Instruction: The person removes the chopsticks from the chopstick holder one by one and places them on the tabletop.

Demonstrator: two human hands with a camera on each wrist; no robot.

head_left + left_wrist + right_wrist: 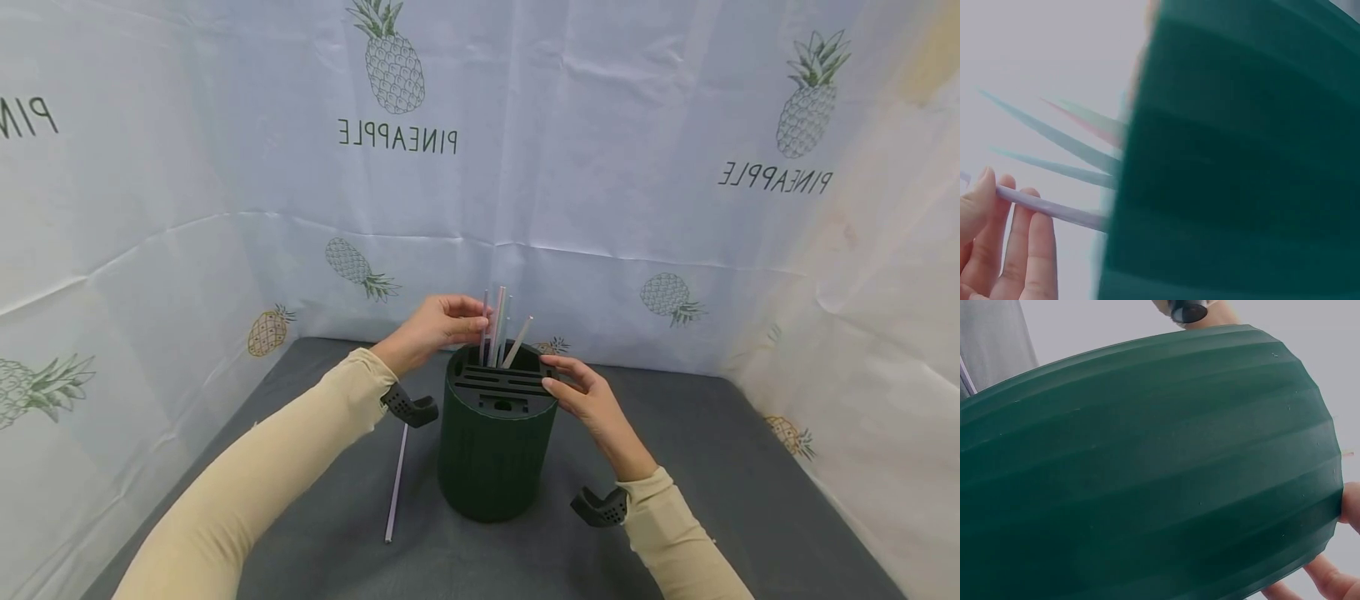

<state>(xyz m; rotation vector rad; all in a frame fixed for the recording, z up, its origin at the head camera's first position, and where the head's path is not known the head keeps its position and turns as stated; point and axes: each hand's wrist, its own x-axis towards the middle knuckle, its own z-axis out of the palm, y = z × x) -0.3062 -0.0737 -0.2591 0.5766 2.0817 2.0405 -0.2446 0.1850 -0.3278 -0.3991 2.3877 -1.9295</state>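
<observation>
Left hand (437, 329) pinches a slim lilac straw (484, 329) between thumb and fingers; right hand (588, 398) has thumb and fingers on the right rim of a dark green, ribbed, cylindrical container (491, 471), can't tell if it grips or just steadies. Straw stands near upright at the left of the container's far compartment, lower end hidden. Risks, my read: a loose pinch could let the straw slip or tip into its neighbours; an off-angle push could jam it on the black slotted insert (498, 380); sideways load from the right hand could rock the container. Left wrist's black camera mount (411, 407) hangs close to a second lilac straw (396, 492) lying left of the container, so a low sweep might roll that one. Held straw looks straight, thin, smooth, slightly glossy; plastic or glass, can't tell. Right of it, pink, pale and cream sticks (517, 343) lean together, the cream one tilted most.
</observation>
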